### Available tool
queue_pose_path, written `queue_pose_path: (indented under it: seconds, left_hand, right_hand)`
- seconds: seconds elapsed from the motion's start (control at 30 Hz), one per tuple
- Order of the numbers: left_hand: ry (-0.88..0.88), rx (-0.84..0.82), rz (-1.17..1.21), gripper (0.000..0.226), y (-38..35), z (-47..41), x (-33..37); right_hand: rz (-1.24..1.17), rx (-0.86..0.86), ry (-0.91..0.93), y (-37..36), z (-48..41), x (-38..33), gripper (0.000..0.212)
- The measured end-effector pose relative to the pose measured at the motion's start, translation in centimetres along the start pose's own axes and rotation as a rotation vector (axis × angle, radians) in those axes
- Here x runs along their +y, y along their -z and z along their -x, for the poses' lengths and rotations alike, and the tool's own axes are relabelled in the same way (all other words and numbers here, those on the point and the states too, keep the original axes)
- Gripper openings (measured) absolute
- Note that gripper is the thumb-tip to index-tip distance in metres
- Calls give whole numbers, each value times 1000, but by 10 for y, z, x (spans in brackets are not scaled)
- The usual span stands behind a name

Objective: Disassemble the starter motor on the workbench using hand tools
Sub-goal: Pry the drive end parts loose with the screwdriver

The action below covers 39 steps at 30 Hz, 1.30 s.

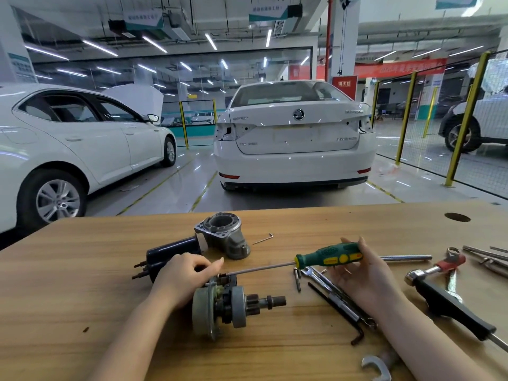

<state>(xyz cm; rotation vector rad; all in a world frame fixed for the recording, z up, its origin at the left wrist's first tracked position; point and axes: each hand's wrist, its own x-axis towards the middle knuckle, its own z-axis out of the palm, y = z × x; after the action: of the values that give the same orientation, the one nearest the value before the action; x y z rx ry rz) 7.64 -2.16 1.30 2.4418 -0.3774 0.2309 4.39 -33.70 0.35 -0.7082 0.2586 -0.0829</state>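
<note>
Wood-grain workbench [82, 270] fills the bottom of my feed, and nearest the camera there's an open-end spanner [376, 367] poking in at the edge. Just past that the starter motor [217, 305] lies on its side in the middle of the bench, pinion gear and shaft pointing right. The left hand [184, 273] sits over its rear end with the fingers curled down around it, thumb stretched out along the top. The right hand [357, 273] is palm-up with its fingers wrapped loosely round the green and yellow handle of a screwdriver [330, 254], whose tip is touching the top of the motor right by the left thumb. Under the right wrist there's a black hex key [336, 312] and some chrome spanners, and off to the right a black-handled ratchet [450, 301] and red-handled pliers [452, 262]. Further back, a dark solenoid [170, 253] lies behind the left hand, touching the grey aluminium nose housing [222, 235], with a tiny hex key [263, 238] beside it. Beyond the bench, two white cars, one side-on [68, 149] and one rear-on [294, 138].
</note>
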Motion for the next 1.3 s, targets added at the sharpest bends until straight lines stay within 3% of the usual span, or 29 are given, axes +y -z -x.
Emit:
queue_pose_path:
  seconds: [0.2,0.4,0.53,0.67,0.93,1.0,1.23,1.3]
  left_hand:
    - [9,12,20,39,0,1,0]
    - [-6,5,0,33,0,0,-1]
    - [5,6,16,37,0,1,2]
    - [4,7,21,41,1,1,3]
    - [-1,34,19,41,-1,-1,-2]
    - [-1,36,16,40,-1,0,-2]
    - [-7,34,25,39,-2,1,-2]
    - [-9,33,26,39,-2,0,-1]
  right_hand:
    - [-46,26,64,-2,-3,3,15]
    - [-56,24,44,-2,-4,2,14]
    - [-33,-1,43,0,-4,2,36]
    - [139,1,80,1,-3,1,48]
    - [215,-12,187,2,0,-1,13]
    - [188,-43,192,2,-1,-1,10]
    - [-117,-115,24,1,5,-10,30]
    - [-102,-104,5,0,6,-8,36]
